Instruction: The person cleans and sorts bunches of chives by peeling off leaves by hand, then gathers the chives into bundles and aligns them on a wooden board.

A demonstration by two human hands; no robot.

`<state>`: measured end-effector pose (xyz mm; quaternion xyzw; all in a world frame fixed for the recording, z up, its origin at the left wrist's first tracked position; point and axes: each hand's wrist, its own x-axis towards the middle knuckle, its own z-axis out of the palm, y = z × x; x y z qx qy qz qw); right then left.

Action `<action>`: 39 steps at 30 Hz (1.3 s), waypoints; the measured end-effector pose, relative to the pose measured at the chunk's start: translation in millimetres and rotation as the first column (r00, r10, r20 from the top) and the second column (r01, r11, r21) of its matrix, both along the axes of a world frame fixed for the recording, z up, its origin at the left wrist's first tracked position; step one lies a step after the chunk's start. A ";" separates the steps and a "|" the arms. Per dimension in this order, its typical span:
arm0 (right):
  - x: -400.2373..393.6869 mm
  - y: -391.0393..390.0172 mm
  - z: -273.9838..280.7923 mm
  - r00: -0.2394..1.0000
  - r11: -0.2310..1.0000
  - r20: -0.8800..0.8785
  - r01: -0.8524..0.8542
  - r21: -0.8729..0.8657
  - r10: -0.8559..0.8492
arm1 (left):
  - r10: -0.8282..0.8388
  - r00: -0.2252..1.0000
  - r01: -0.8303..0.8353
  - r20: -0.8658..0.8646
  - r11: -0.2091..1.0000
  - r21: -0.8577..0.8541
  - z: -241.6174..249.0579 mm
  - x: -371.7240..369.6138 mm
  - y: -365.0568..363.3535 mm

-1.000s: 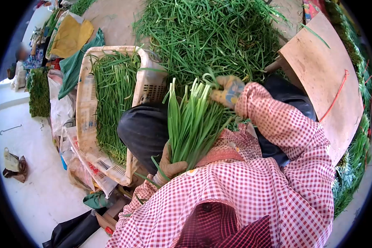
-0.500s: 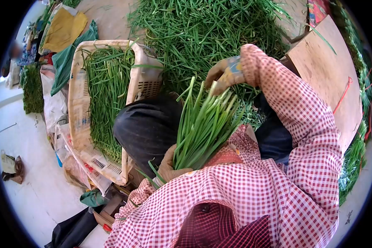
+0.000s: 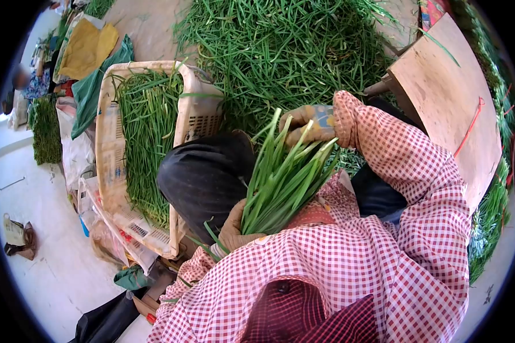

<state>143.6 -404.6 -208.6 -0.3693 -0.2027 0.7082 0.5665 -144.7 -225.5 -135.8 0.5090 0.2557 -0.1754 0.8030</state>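
One crate (image 3: 197, 106) (slotted) holds green stalks (image 3: 147, 131); hands (image 3: 233, 230) hold a bunch (image 3: 283, 186).

The bunch (image 3: 281, 191) of long, narrow green leaves is loosely fanned, its pale stem ends uneven at the top; it slants up and rightward, the leafy lower part held in the left hand (image 3: 234, 230), the ends by the right hand (image 3: 310, 124)

no legible text, labels, numbers or signs, small bluish marks on the pale crate (image 3: 104, 134) at nine o'clock, reddish marks on white plastic (image 3: 105, 204) around eight, both unreadable
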 end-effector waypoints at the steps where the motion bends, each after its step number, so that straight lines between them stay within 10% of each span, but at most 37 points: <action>1: -1.9 -4.5 15.5 0.990 0.995 0.113 0.086 -0.041 -0.081 | -0.001 1.000 0.001 0.006 1.000 0.002 -0.7 1.0 0.5; 4: 5.9 -8.8 31.0 0.819 0.948 0.517 0.315 -0.041 -0.250 | -0.033 0.999 0.034 0.021 0.998 -0.046 -3.9 1.4 2.7; 5: 15.0 -9.4 35.9 0.829 0.849 0.395 0.495 -0.185 -0.397 | -0.038 0.998 0.040 0.043 0.999 -0.025 -7.4 0.0 3.5; 8: 75.5 -25.5 -4.0 0.287 0.695 0.871 0.714 0.082 -0.398 | -0.030 0.998 0.031 0.048 0.999 -0.036 -6.5 0.1 1.4; 11: 59.9 2.4 61.1 0.437 0.959 0.899 0.243 -0.144 0.024 | -0.049 0.999 0.049 -0.002 0.999 -0.016 -1.0 5.3 -2.0; 16: 29.3 55.5 68.2 0.644 0.945 0.697 -0.283 -0.165 0.315 | -0.054 0.998 0.055 0.036 0.998 -0.012 2.4 7.9 0.7; 20: 19.8 54.7 46.6 0.705 0.989 0.695 0.131 0.075 -0.146 | -0.058 0.998 0.057 0.020 0.997 0.057 1.3 -3.3 8.3; 23: 52.5 31.0 26.0 0.505 0.603 0.645 0.793 -0.084 -0.574 | -0.063 0.997 0.063 0.042 0.998 0.005 4.6 -3.5 9.5; 26: 50.9 -6.1 38.3 0.689 0.733 0.671 0.601 -0.319 -0.273 | -0.025 0.997 0.032 0.072 0.995 -0.099 0.8 -7.5 14.3; 28: 21.5 -15.6 51.1 0.911 0.887 0.342 0.340 -0.313 -0.229 | 0.024 1.000 -0.023 0.003 0.967 -0.254 3.8 -5.1 11.8; 29: 10.0 -11.8 41.8 0.549 0.957 0.800 0.271 0.104 -0.242 | 0.062 0.998 -0.059 -0.002 0.933 -0.354 2.0 -4.9 11.7; 31: -18.4 -2.4 43.0 0.880 0.821 0.066 0.463 -0.333 -0.470 | 0.105 0.994 -0.071 0.041 0.869 -0.490 -2.2 -5.1 14.8; 39: 17.6 -28.6 78.4 0.480 0.497 0.392 0.865 -0.064 -0.785 | 0.212 0.976 -0.205 -0.056 0.788 -0.580 -27.7 -32.7 25.2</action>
